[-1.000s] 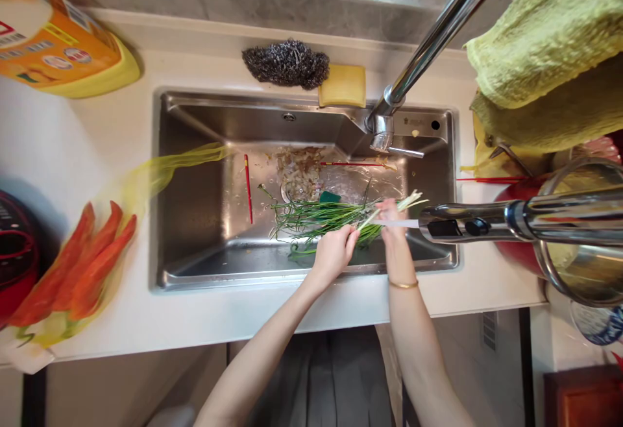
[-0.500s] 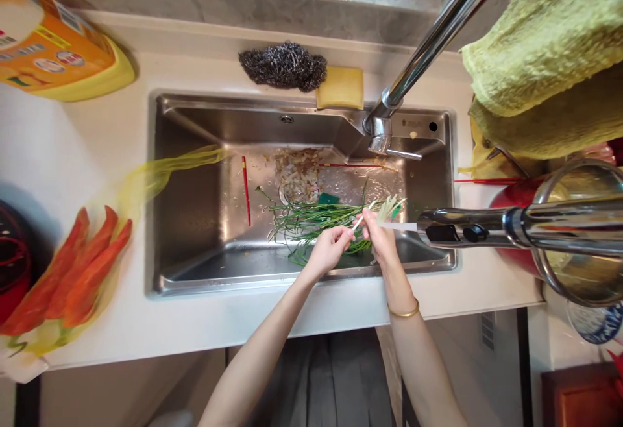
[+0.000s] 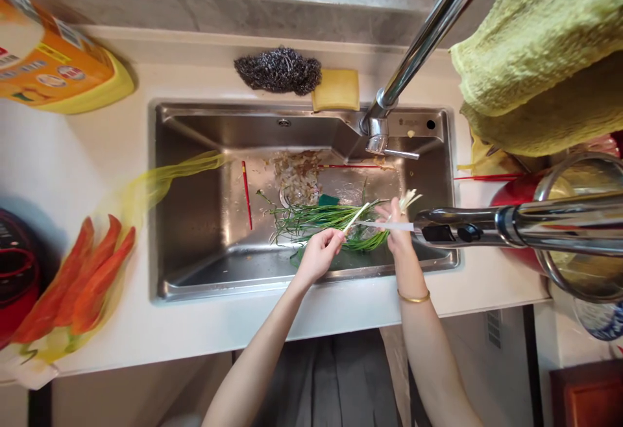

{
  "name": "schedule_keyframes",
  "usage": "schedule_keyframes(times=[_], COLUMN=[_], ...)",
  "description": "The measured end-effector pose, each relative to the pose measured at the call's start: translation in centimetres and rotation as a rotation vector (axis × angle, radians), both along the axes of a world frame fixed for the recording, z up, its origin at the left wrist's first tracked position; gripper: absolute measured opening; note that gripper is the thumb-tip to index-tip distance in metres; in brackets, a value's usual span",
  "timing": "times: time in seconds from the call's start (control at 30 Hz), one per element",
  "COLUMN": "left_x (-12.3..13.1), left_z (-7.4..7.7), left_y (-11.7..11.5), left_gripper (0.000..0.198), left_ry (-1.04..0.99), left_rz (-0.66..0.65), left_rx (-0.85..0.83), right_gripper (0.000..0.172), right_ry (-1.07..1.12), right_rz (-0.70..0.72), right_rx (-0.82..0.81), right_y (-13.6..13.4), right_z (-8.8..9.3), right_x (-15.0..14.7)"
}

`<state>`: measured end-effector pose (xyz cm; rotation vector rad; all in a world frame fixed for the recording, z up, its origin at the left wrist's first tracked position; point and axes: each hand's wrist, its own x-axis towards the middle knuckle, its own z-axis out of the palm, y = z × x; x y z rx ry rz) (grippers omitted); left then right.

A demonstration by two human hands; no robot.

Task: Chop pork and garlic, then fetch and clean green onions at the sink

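My left hand (image 3: 321, 252) is closed, pinching the pale end of a scallion (image 3: 357, 216) between thumb and fingers. A bunch of scallions (image 3: 316, 218) lies across the sink, green leaves towards the left. My right hand (image 3: 401, 235) is around the bunch near its white ends, which stick out past the fingers at the upper right. Some right-hand fingers look spread, and part of the grip is hidden. Water (image 3: 387, 225) streams across the right hand from the pull-out tap head (image 3: 450, 227).
Inside the steel sink (image 3: 189, 196) are a heap of scraps (image 3: 296, 174), a red chopstick (image 3: 246, 195) and another red stick (image 3: 345, 167). Steel wool (image 3: 278, 70) and a yellow sponge (image 3: 335, 88) sit behind. Red peppers (image 3: 80, 284) lie left, towels (image 3: 540, 57) hang right.
My hands have moved apart: the left slightly left with the scallion, the right to the right. The white ends shifted right with my right hand, whose fingers have spread.
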<state>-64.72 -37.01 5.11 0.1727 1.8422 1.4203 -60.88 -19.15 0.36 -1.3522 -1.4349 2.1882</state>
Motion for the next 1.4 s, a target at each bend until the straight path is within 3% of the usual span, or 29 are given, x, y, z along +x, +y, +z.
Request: schedule_keyframes(times=[0.13,0.3,0.47,0.57,0.63,0.73,0.8,0.93,1.03,1.13,1.27,1.33,1.4], left_x=[0.6,1.5,1.6,1.6,1.5,1.0,0.7,0.3,-0.6,-2.4,-4.4,-4.7,-4.5], left_z=[-0.2,0.4,0.3,0.2,0.0,-0.6,-1.1,-2.0,-1.8,-0.8,0.0,-0.4,-1.1], left_y=[1.7,2.3,2.1,2.0,2.2,3.0,3.6,3.5,3.0,3.9,7.1,8.6,9.7], left_gripper=[0.034,0.031,0.028,0.027,0.028,0.028,0.027,0.029,0.032,0.043,0.044,0.043,0.046], left_ry=[0.144,0.313,0.399,0.426,0.422,0.412,0.402,0.417,0.53,0.526,0.169,0.038,-0.006], left_rz=[-0.068,-0.172,-0.188,-0.221,-0.176,-0.139,-0.178,-0.354,-0.339,-0.224,-0.283,-0.328,-0.304], left_rx=[-0.095,-0.3,-0.336,-0.339,-0.362,-0.334,-0.286,-0.333,-0.44,-0.248,0.098,0.156,0.138], right_gripper=[0.029,0.031,0.04,0.04,0.04,0.035,0.03,0.026,0.025,0.02,0.019,0.023,0.019], right_ry=[0.0,0.045,0.014,0.032,0.033,0.029,0.036,0.042,0.017,0.024,0.091,0.079,0.066], right_rz=[0.234,-0.067,0.214,0.025,-0.009,0.189,0.297,0.365,0.387,0.43,0.536,0.496,0.341], right_rx=[-0.08,0.017,-0.126,-0.036,-0.064,-0.161,-0.144,-0.065,-0.011,-0.013,-0.255,-0.315,-0.264], right_y=[-2.5,-2.4,-3.1,-2.2,-1.6,-1.9,-2.6,-3.0,-2.7,-2.8,-3.0,-3.0,-2.8], right_z=[0.9,0.9,0.9,0.8,1.1,1.9,2.5,2.9,2.8,2.9,3.2,3.1,2.8], right_x=[0.1,-0.2,0.1,-0.4,-0.8,-0.7,-0.5,-0.2,0.4,1.2,1.8,1.8,1.5])
